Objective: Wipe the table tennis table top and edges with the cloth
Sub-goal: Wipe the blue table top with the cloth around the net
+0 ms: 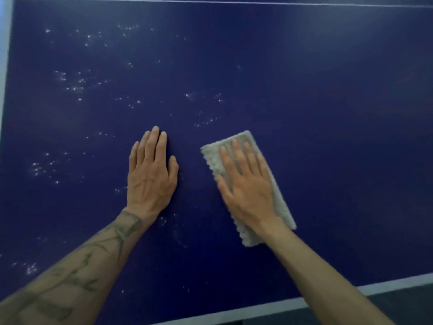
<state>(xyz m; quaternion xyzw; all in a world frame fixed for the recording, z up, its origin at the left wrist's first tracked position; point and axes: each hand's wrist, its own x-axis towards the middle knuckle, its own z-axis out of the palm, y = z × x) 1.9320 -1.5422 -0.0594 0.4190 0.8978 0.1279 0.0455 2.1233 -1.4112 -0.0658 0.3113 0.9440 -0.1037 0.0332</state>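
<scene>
The dark blue table tennis table point(316, 95) fills the head view. A folded, pale grey cloth point(280, 202) lies flat on it, right of centre. My right hand point(246, 186) presses down on the cloth with straight, spread fingers. My left hand point(151, 174) rests flat on the bare table top, a little to the left of the cloth and apart from it. White specks point(75, 85) dot the left and middle of the surface.
A white line point(234, 2) crosses the table at the top of the view. The white left edge point(5, 73) and the white near edge point(386, 286) border the top. Dark floor point(410, 303) shows beyond the near edge at bottom right.
</scene>
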